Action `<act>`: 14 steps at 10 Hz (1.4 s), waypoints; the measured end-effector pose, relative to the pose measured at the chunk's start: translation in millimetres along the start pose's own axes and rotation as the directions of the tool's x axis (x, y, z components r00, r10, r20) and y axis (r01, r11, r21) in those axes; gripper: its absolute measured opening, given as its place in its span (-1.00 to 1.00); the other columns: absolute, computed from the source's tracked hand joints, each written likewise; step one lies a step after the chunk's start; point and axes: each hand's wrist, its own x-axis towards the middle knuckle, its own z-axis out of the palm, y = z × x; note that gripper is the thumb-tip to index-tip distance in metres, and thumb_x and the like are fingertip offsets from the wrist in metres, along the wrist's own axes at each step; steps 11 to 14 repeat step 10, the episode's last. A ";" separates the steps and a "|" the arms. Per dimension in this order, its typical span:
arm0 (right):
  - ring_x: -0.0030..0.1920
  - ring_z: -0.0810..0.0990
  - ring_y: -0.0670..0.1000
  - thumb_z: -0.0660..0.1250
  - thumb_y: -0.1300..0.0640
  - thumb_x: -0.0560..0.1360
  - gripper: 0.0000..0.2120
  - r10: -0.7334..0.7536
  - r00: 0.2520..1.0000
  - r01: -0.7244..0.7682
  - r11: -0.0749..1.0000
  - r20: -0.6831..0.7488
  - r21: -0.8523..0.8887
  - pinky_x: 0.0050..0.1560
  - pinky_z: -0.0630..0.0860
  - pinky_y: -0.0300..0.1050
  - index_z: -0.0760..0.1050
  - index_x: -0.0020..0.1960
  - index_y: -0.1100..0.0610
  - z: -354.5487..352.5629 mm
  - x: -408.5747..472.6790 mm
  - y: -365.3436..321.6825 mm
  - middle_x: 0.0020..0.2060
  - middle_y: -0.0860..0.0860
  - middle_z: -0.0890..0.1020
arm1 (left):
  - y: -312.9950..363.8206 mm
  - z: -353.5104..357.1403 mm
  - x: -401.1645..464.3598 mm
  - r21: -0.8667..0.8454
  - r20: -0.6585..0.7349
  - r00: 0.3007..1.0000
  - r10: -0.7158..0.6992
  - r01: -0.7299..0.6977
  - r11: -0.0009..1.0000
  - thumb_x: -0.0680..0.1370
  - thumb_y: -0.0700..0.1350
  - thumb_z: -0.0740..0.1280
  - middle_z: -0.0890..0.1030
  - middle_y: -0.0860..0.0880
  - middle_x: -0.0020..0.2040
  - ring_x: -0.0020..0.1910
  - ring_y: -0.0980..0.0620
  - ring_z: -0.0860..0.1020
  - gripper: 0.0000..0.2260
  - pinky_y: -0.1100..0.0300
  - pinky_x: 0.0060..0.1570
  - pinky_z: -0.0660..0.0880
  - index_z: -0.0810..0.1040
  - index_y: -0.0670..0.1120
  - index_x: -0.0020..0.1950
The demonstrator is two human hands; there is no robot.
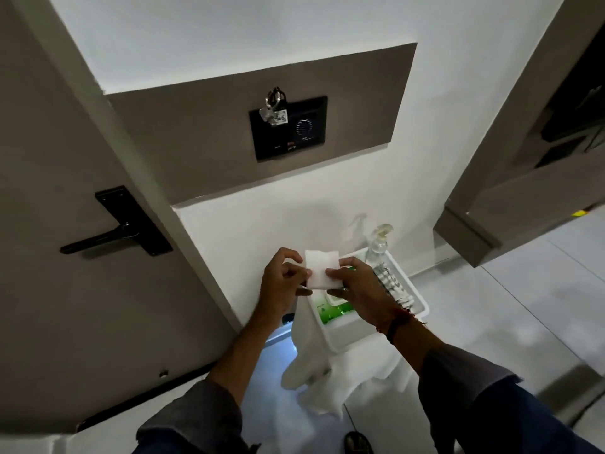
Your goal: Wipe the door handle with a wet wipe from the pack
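Between both hands I hold a folded white wet wipe (321,267) in front of me. My left hand (284,277) pinches its left edge and my right hand (355,290) pinches its right edge. Directly below the hands lies the green wet wipe pack (329,311) with a white lid, inside a white tub (376,326). The black lever door handle (108,238) on its black plate is fixed to the grey door, well to the left of my hands and slightly higher.
A clear spray bottle (378,245) stands at the tub's far corner, next to a striped item. A white cloth (309,358) hangs over the tub's near side. A black wall panel (288,127) with keys hangs above. Another grey door stands open at right.
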 end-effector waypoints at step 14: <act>0.36 0.58 0.07 0.50 0.10 0.53 -0.65 0.242 0.919 0.325 -0.017 0.312 -0.945 0.34 0.46 -0.12 0.69 0.31 0.04 -130.2 82.5 57.2 0.34 0.02 0.65 | -117.6 103.5 11.6 0.826 -0.075 0.989 -0.128 0.133 0.548 0.56 -0.15 0.36 0.73 -0.10 0.10 0.12 -0.21 0.65 -0.83 -0.02 0.10 0.61 0.73 0.00 0.05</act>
